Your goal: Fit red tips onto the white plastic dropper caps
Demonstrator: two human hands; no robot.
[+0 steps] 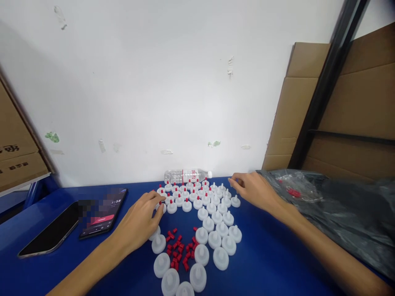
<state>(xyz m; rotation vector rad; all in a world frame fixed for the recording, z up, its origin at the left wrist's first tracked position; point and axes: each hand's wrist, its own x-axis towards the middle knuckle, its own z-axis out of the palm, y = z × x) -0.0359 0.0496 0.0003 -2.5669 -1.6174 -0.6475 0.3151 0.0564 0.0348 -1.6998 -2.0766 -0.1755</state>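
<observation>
At the left edge of a cluster of white plastic nozzle caps, my left hand has its thumb and forefinger closed around a white cap with a red tip. My right hand is held to the right of the cluster, fingers loosely bent and apart, nothing visible in them. The nearest piece to it is a white cap without a red tip. Several red-tipped caps stand upright at the back. More bare white caps curve down the right side and the front, around a pile of small red tips.
A clear water bottle lies along the wall behind the caps. Two phones, one dark and one lit, lie on the blue table at left. Grey plastic sheeting and a bag of red pieces are at right.
</observation>
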